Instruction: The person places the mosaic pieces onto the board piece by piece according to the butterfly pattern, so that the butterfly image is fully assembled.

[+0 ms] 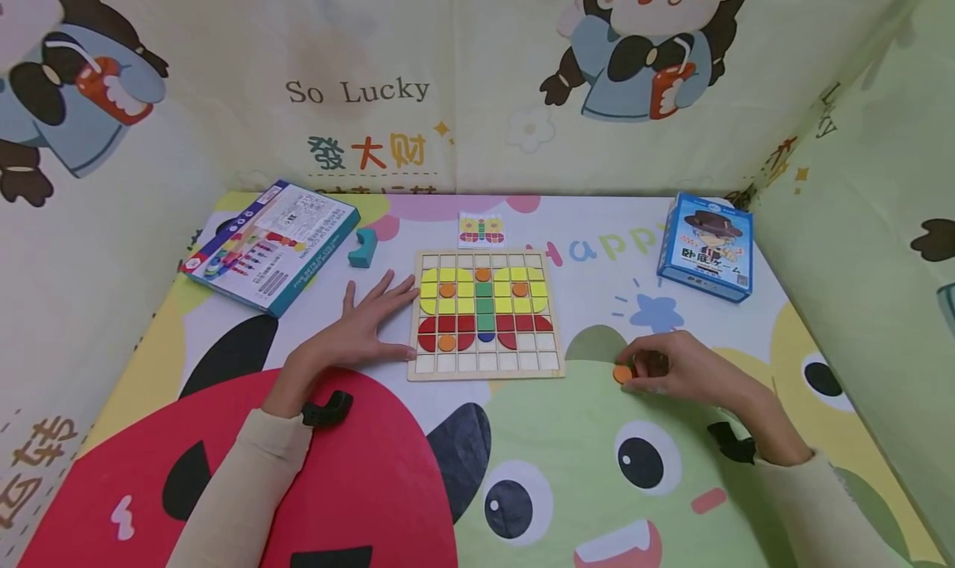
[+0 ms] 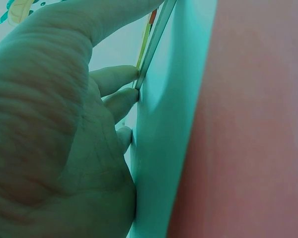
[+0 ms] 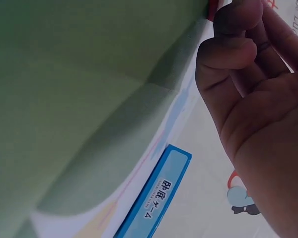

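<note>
A wooden grid board (image 1: 487, 376) lies flat in the middle of the table. Yellow, red, green, orange and blue pieces on it form a butterfly pattern, above a bare white row at the near side. My left hand (image 1: 366, 327) rests on the table with fingers spread, its fingertips and thumb at the board's left edge. In the left wrist view, that hand's fingertips (image 2: 130, 94) meet the board's side. Right of the board, my right hand (image 1: 664, 365) pinches an orange disc (image 1: 622, 375) between thumb and fingers, low over the tablecloth.
Behind the board lies a small pattern card (image 1: 481, 230). A teal curved block (image 1: 363, 248) stands beside a large flat box (image 1: 276, 240) at the back left. At the back right sits a blue box (image 1: 707, 245). Printed cloth walls enclose the table's back and sides.
</note>
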`<state>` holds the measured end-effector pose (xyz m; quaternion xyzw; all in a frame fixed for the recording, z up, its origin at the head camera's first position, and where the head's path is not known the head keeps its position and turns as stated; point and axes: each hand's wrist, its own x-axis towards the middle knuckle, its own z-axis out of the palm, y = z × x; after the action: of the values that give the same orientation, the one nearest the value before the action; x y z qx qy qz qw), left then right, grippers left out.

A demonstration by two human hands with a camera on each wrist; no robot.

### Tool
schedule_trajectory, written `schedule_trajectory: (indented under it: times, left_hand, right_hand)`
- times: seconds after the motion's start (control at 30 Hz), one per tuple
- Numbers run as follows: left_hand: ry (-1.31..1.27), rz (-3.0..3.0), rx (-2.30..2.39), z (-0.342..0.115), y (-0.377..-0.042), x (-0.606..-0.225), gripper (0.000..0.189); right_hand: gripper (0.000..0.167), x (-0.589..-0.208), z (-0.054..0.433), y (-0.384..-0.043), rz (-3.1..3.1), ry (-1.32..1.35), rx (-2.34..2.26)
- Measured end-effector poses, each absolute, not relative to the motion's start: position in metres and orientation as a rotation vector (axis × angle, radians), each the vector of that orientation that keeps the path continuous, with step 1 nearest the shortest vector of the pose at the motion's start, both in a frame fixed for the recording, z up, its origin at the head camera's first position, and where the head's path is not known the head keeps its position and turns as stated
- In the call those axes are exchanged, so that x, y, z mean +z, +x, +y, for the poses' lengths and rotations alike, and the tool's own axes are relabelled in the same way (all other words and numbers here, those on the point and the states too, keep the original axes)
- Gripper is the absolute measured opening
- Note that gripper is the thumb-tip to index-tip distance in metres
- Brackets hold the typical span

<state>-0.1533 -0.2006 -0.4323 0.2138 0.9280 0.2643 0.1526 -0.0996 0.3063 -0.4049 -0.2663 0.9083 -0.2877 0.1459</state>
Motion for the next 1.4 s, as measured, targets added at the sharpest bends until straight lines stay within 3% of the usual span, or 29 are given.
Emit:
schedule_trajectory:
  times: [0.47, 1.03, 1.4]
  left_hand:
    - [0.624, 2.663, 0.761, -0.202, -0.154, -0.433, 0.11]
    - [0.619, 2.659, 0.765, -0.2, -0.154, -0.434, 0.11]
    - [0.612, 2.654, 0.767, -0.2, -0.154, -0.433, 0.11]
  right_hand:
    - [0.017, -0.404, 0.295, -0.108, 2.632, -0.77, -0.771]
    - [0.025, -0.398, 0.198, -0.141, 2.626, -0.883, -0.74]
    - [0.034, -0.401, 0.179, -0.146, 2.599, -0.902, -0.705]
